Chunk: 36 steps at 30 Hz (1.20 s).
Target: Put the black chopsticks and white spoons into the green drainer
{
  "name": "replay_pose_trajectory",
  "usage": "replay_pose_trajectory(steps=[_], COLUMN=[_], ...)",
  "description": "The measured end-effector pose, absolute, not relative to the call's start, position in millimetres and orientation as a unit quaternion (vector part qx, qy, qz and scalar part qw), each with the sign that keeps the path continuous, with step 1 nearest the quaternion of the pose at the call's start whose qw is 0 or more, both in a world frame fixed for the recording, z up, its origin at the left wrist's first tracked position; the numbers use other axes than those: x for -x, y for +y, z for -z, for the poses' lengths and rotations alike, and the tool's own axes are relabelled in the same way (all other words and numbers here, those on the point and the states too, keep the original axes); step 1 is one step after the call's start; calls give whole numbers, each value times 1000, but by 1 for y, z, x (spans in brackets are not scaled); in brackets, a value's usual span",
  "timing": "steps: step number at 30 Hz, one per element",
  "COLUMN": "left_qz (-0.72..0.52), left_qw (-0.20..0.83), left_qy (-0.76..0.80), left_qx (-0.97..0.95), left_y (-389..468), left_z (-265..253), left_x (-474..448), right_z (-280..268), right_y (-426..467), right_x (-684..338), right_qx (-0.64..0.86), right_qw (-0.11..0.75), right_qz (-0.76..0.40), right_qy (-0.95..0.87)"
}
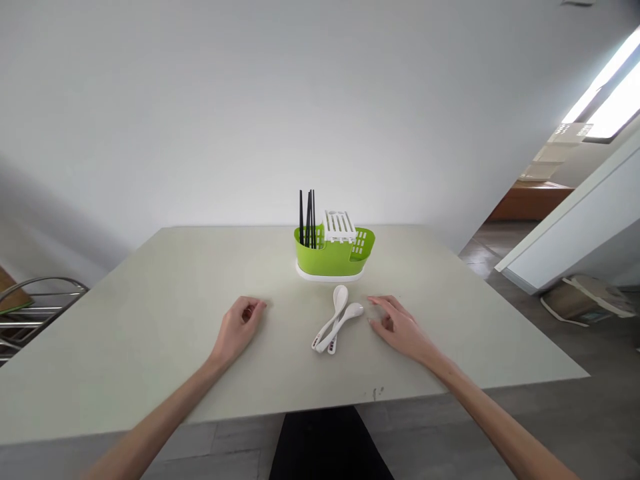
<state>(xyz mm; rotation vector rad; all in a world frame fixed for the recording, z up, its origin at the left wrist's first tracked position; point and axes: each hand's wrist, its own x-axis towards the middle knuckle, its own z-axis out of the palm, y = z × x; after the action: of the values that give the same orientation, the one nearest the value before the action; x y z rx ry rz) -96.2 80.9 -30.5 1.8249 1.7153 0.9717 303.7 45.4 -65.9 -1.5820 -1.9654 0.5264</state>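
Observation:
White spoons (341, 300) with printed handle ends lie crossed in a small pile on the table, between my hands. My right hand (397, 327) rests just right of their bowls without touching them, its thumb and fingers apart and nothing held. Farther left, my left hand (239, 328) lies on its side with the fingers curled in and the thumb against the index finger; no object shows in it. Behind the spoons stands a green cutlery holder (327, 259) on a white base. Black chopsticks (309, 217) stand upright in its left section, and a white slotted piece (340, 225) tops its middle.
The pale table (165, 320) meets a white wall (240, 120) at its back edge. To the left, beyond the table, is a metal rack (37, 317). A wrapped bundle (585, 300) sits on the floor at the right. Dark marks (377, 392) show near the front edge.

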Motion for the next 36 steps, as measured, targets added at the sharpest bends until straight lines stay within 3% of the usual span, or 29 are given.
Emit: replay_pose_trajectory(steps=[9,17,22,27,31,36], left_qz=[-365,-370,-363,-360,-361,-359], left_qw=[260,257,238,232,234,230], left_qy=[623,608,595,587,583,588], left_qx=[-641,-654,-677,-687,-690,-687], left_y=[21,23,26,24,22,21], left_z=[24,28,31,30,31,33], left_x=[113,113,116,116,116,116], right_z=[63,53,-6,-97,-154,-190], right_y=[62,35,29,55,98,141], right_x=[-278,-298,-303,-277,-247,-207], right_qx=[493,517,534,563,568,603], right_qw=[188,252,298,351,277,64], right_qz=[-55,-159,-261,-168,-39,105], right_qy=[-847,-803,-747,-729,-774,-788])
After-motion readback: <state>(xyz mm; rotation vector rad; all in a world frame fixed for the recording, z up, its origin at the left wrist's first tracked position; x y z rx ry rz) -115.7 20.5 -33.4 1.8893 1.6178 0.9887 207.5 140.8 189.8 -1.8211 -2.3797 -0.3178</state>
